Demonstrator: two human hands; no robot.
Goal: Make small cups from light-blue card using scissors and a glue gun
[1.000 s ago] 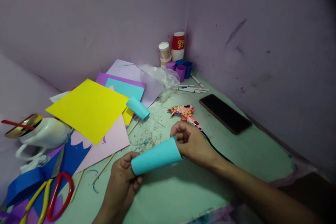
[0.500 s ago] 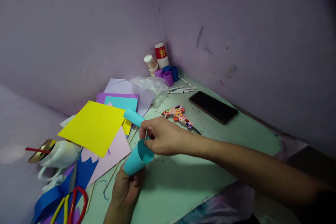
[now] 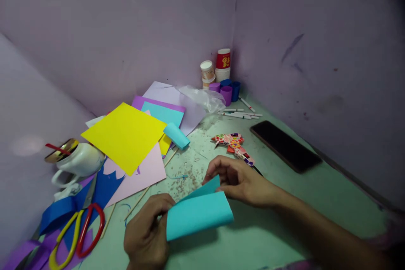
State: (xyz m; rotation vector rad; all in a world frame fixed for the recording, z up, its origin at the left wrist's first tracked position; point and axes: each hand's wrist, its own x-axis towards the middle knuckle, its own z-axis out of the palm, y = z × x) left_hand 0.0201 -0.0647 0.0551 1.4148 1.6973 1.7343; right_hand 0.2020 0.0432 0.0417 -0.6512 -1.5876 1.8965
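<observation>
A sheet of turquoise paper (image 3: 199, 216), curled over into an open roll, is held low above the table. My left hand (image 3: 148, 230) grips its left end, with the fingers wrapped round the edge. At the raised upper flap, my right hand (image 3: 240, 181) has its thumb and bent fingers on either side of the paper's corner. A smaller turquoise paper roll (image 3: 177, 136) lies beyond, by the yellow sheet (image 3: 125, 137). To the right of that roll rests a flower-patterned glue gun (image 3: 232, 143).
Red-and-yellow-handled scissors (image 3: 90, 230) lie over blue paper at the left, near a white mug (image 3: 80, 160). Thin wooden sticks (image 3: 137, 203) stick out from under the pink paper (image 3: 148, 177). A phone (image 3: 284, 145), markers (image 3: 238, 114) and paper cups (image 3: 223, 61) are farther back.
The turquoise paper has gone from a narrow upright tube to a looser, sideways roll. My right hand has moved from its top opening to its right-hand flap. The view has shifted left.
</observation>
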